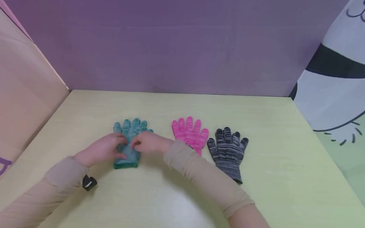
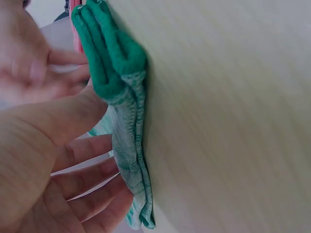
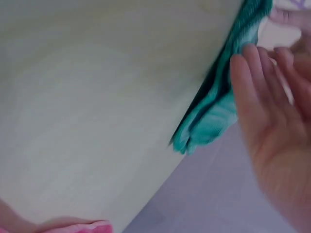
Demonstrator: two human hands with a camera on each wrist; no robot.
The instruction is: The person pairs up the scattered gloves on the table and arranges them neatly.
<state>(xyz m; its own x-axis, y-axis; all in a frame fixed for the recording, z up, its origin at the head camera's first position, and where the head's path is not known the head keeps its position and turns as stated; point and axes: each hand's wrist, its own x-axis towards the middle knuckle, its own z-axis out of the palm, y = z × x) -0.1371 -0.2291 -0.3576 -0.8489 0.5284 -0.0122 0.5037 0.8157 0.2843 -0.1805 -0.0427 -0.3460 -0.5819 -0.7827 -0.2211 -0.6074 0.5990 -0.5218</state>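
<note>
A pair of teal-green knit gloves [image 1: 131, 159] lies stacked on the table, fingers toward the far side. Their two green cuffs [image 2: 108, 90] show one over the other in the left wrist view. My left hand [image 1: 107, 147] touches the stack from the left, thumb near the cuffs and loosely bent fingers along the side. From the right, my right hand [image 1: 152, 142] hovers over the palm part. Its fingers [image 3: 250, 92] are loosely extended beside the fabric in the right wrist view, with nothing visible held.
Right of the teal pair lies a pink glove [image 1: 189, 131], partly covered by my right sleeve. A black-and-grey striped glove [image 1: 229, 154] lies further right. The pale table [image 1: 171, 203] meets a purple panel [image 1: 179, 58] at the back, with printed panels on both sides.
</note>
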